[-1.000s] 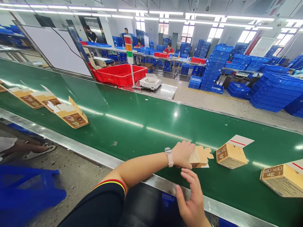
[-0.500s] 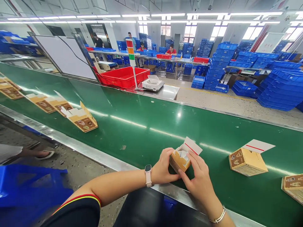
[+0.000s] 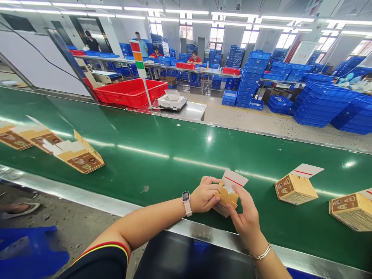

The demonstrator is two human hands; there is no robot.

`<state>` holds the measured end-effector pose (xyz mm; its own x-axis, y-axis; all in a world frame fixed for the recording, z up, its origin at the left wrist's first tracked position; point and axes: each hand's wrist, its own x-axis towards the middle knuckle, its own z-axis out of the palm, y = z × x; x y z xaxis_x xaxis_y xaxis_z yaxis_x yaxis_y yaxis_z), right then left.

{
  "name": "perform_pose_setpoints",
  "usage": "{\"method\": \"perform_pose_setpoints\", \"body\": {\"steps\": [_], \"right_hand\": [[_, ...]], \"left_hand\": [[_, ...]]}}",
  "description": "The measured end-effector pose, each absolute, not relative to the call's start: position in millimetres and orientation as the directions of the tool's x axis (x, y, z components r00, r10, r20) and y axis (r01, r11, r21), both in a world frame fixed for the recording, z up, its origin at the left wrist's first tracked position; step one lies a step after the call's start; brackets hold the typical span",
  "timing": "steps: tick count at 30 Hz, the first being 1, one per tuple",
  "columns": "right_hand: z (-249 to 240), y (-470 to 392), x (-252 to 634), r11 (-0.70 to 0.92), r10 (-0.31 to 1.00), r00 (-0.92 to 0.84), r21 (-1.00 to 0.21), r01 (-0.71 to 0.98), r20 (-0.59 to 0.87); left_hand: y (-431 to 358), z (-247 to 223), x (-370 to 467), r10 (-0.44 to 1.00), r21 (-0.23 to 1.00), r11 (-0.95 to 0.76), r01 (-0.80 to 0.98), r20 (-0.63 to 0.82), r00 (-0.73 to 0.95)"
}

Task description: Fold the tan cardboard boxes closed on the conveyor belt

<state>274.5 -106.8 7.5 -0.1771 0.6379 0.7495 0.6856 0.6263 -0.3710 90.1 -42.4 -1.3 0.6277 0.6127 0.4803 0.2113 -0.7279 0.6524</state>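
Observation:
A small yellow-brown carton (image 3: 228, 197) stands over the green belt near its front edge, its white lid flap with a red line raised at the back. My left hand (image 3: 205, 195) grips the carton's left side, its thumb at the upper front edge. On the right side, my right hand (image 3: 246, 211) holds it too, with fingers at the top opening and the thumb low on the front. White material shows inside, partly hidden by the fingers. To the right stand a carton with its flap up (image 3: 296, 189) and another similar carton (image 3: 350, 211).
Open cartons (image 3: 81, 157) lie on the green belt (image 3: 162, 170) at the left. Beyond it are a red bin (image 3: 132, 93), a signal light, a white scale (image 3: 172, 101) and blue crate stacks (image 3: 252, 79). People sit or stand at far tables. A blue stool (image 3: 31, 252) is lower left.
The view has shifted, so the background and left cartons appear further left. My left thumb has moved from the carton's lower front up to its top edge. Both hands stay on the carton.

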Motion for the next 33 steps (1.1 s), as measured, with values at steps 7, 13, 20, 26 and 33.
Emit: {"method": "perform_pose_setpoints", "body": {"steps": [7, 13, 20, 26, 33], "right_hand": [[10.6, -110.9, 273.1, 0.522, 0.802, -0.090, -0.620, 0.586, 0.590], [-5.6, -110.0, 280.5, 0.309, 0.801, 0.464, -0.926, 0.219, 0.377], [1.7, -104.2, 305.7, -0.072, 0.981, 0.170, -0.988, -0.133, -0.095], [3.8, -108.3, 303.3, -0.005, 0.933, 0.355, -0.987, -0.161, -0.063], [-0.9, -174.5, 296.3, 0.350, 0.511, 0.530, -0.727, 0.591, 0.677]], "left_hand": [[-47.6, 16.3, 111.5, 0.759, 0.777, -0.588, 0.223, 0.435, 0.485], [-39.3, 31.5, 143.7, 0.899, 0.976, -0.200, 0.086, 0.148, 0.412], [-36.2, 23.9, 158.4, 0.706, 0.951, 0.309, 0.014, -0.239, 0.666], [-37.4, 21.6, 160.8, 0.731, 0.982, 0.178, 0.061, -0.174, 0.660], [-50.1, 29.6, 51.9, 0.954, 0.943, -0.299, 0.148, 0.290, 0.083]]}}
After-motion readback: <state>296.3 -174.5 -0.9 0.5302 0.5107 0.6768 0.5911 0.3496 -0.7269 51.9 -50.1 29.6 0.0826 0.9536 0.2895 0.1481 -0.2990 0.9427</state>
